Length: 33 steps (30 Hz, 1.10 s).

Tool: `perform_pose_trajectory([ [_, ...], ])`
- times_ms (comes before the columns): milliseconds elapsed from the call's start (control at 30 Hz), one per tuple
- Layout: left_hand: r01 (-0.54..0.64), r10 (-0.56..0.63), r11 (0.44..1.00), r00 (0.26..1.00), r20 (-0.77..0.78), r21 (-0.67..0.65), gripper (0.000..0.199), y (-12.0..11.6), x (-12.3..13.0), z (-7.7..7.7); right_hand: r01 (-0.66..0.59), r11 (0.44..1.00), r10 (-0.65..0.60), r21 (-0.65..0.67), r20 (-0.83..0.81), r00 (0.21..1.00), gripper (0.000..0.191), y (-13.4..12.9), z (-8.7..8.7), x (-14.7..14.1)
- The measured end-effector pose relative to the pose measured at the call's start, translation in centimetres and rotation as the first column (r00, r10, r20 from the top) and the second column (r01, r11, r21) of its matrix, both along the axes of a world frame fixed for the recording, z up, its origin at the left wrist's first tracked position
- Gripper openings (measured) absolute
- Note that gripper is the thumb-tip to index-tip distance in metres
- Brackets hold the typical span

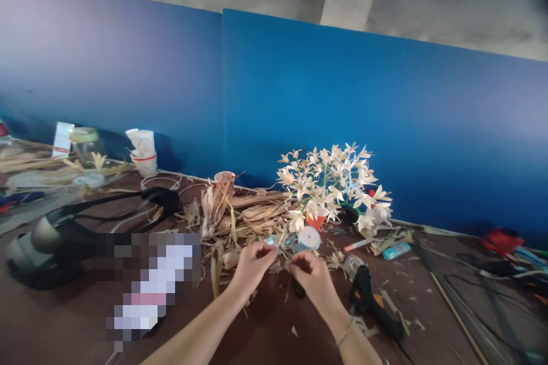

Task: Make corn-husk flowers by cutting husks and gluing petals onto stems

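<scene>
Between husk pile [240,214] and glue gun [372,302], left hand [252,265], right hand [312,276], fingers pinching small husk piece [280,259]; bare table [265,331] nearer

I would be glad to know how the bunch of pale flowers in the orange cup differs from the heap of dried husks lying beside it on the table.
The flower bunch stands upright in its cup; the dried husks lie flat and scattered. The flowers are creamy white, with star-shaped petals on green stems; the husks are tan-brown, long and ragged. The flowers form a neat cluster; the husks are a loose heap. Both look made of similar dry leafy material, and both sit on the brown table.
</scene>
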<state>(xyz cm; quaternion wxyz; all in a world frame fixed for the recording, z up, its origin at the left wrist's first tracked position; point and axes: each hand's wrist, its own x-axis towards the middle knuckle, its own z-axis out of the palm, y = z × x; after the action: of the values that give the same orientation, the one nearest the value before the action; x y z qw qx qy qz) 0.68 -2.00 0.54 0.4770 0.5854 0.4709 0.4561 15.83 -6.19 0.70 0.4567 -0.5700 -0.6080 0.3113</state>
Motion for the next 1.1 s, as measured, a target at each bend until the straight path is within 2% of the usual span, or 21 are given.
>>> perform_pose_trajectory([
  [67, 0.03, -0.029, 0.999, 0.999, 0.021, -0.041, 0.024, -0.2, 0.1, 0.1, -0.011, 0.996, -0.012, -0.086, -0.264, 0.964, 0.006, -0.2, 0.3, 0.1],
  [133, 0.072, -0.069, 0.995, 0.997, 0.043, -0.072, 0.025, -0.4, 0.3, 0.1, -0.045, 0.991, -0.016, -0.129, -0.435, 0.9, 0.009, -0.4, 0.6, 0.1],
  [267, 0.142, -0.128, 0.98, 0.986, 0.103, -0.138, 0.027, -0.7, 0.5, -0.2, -0.103, 0.982, -0.002, -0.158, -0.555, 0.832, 0.016, -0.6, 1.1, 0.0],
  [400, 0.139, -0.127, 0.98, 0.988, 0.088, -0.146, 0.025, -0.9, 0.6, -0.5, -0.043, 0.992, -0.027, -0.12, -0.527, 0.85, 0.019, -0.5, 1.0, 0.0],
  [567, 0.155, -0.15, 0.981, 0.988, 0.047, -0.119, 0.027, -0.9, 0.9, -0.6, 0.048, 0.997, -0.071, -0.066, -0.41, 0.909, 0.022, -0.3, 0.4, 0.0],
  [833, 0.152, -0.149, 0.983, 0.988, 0.036, -0.098, 0.028, -0.8, 1.1, -1.1, 0.091, 0.995, -0.079, 0.049, -0.207, 0.975, 0.015, -0.4, 0.3, -0.2],
  [1100, 0.183, -0.182, 0.98, 0.983, 0.03, -0.082, 0.025, -0.8, 1.1, -1.5, 0.129, 0.98, -0.121, 0.152, -0.057, 0.991, 0.012, -0.6, 0.3, -0.6],
])
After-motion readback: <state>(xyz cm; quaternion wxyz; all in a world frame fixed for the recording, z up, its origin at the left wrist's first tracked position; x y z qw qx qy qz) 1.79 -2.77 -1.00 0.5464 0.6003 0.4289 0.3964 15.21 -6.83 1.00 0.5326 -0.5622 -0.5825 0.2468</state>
